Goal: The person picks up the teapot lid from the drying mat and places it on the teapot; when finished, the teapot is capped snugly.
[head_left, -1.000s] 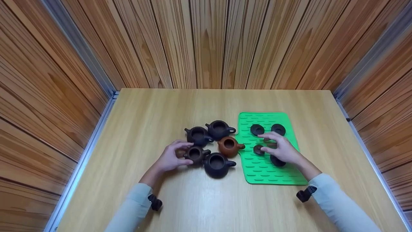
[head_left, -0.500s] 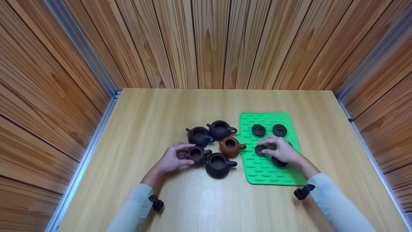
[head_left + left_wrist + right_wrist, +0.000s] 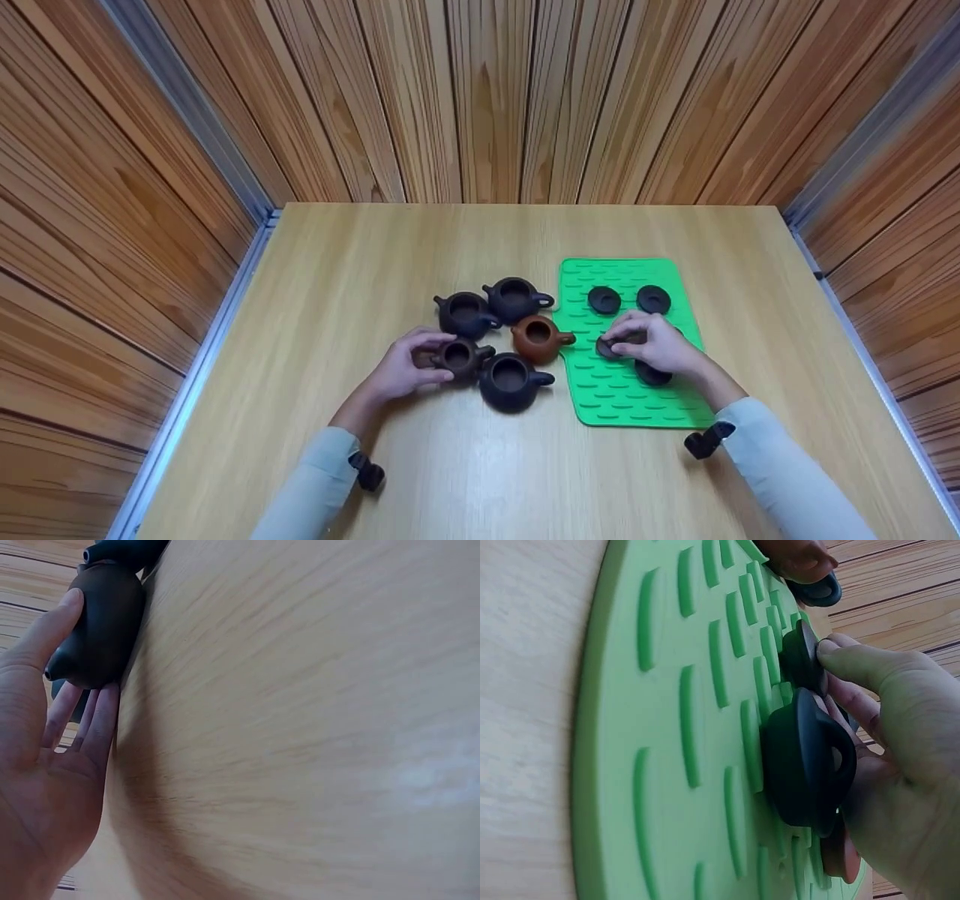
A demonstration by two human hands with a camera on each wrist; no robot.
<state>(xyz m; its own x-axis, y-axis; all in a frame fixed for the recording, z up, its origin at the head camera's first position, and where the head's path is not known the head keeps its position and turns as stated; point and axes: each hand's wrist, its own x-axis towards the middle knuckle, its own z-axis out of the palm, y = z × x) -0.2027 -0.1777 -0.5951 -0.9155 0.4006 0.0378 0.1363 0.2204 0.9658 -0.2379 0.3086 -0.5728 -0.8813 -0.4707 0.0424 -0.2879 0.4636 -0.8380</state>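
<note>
My left hand (image 3: 399, 369) holds a small dark brown teapot (image 3: 460, 369) standing lidless on the table. Its thumb lies on one side near the spout and its fingers on the other, as the left wrist view shows. Over the green mat, my right hand (image 3: 661, 346) pinches a small dark brown lid (image 3: 607, 348) by thumb and fingers; in the right wrist view that lid (image 3: 802, 660) is close against the mat. Just below the hand is a black lid (image 3: 787, 765) with a looped knob. A reddish-brown lid (image 3: 841, 853) shows partly behind it.
Round the small teapot stand a large black teapot (image 3: 507, 397), a reddish-brown teapot (image 3: 534, 355) and two more black teapots (image 3: 466, 327), all lidless and close together. Two black lids (image 3: 604, 300) lie on the upper part of the green mat (image 3: 622, 409). Wooden panels (image 3: 480, 105) enclose the table.
My right hand has come down and its fingers have closed together on the small dark brown lid. The left hand stays in place at the small teapot.
</note>
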